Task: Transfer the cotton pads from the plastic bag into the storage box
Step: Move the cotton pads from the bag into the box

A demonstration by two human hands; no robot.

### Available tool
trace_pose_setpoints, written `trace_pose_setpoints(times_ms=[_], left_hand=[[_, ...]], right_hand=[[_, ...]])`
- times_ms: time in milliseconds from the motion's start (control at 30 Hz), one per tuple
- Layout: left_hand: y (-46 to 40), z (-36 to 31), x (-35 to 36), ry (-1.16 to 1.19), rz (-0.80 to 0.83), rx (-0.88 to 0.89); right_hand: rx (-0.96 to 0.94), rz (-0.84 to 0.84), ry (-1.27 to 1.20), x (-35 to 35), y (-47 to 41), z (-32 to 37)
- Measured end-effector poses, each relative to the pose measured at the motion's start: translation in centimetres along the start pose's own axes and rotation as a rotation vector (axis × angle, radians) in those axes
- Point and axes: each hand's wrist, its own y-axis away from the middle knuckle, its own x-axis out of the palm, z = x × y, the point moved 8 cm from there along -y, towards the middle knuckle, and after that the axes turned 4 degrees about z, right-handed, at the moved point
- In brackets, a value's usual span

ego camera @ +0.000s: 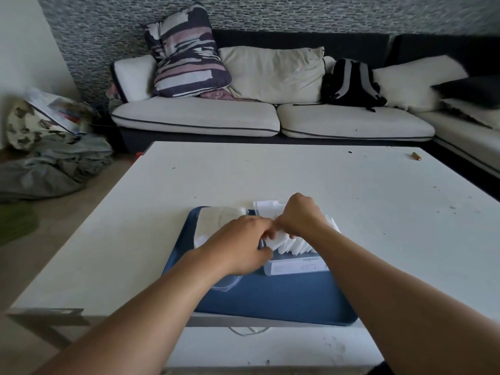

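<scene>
On the blue tray (284,301) at the near edge of the white table (297,174), the plastic bag (216,220) of cotton pads lies at the left, partly under the left hand (240,244), whose curled fingers pinch the near end of the row of cotton pads (295,243). Those pads stand upright in the clear storage box (297,266), just right of the bag. The right hand (300,215) curls over the top of the same row, gripping it, its thumb touching the left hand's fingers.
</scene>
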Motion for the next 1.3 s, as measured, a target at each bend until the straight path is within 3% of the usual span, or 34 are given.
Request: trace_pose_setpoints(times_ms=[233, 567, 767, 933, 1000, 1133, 1300], left_hand=[[0.6, 0.3, 2.5, -0.065, 0.218, -0.042], [0.3, 0.8, 3.1, -0.019, 0.207, -0.008], [0.1, 1.1, 3.3, 0.004, 0.209, -0.023], [0.0, 1.0, 3.3, -0.007, 0.221, -0.023], [0.1, 0.9, 3.2, -0.012, 0.216, -0.019], [0.3, 1.0, 3.2, 0.006, 0.219, -0.039], [0.4, 1.1, 3.3, 0.023, 0.236, -0.049]], right_hand=[[-0.011, -0.048, 0.048, 0.4, -0.3, -0.5], [0.017, -0.064, -0.125, 0.4, -1.3, -2.2], [-0.211, -0.085, -0.161, -1.3, -0.3, 1.0], [-0.351, 0.083, 0.015, 1.0, 1.0, 3.1], [-0.346, 0.109, 0.043, 1.8, 0.9, 2.8], [-0.250, -0.002, -0.070, 0.4, 0.0, 1.5], [-0.152, 0.064, -0.051, 1.6, -0.4, 1.1]])
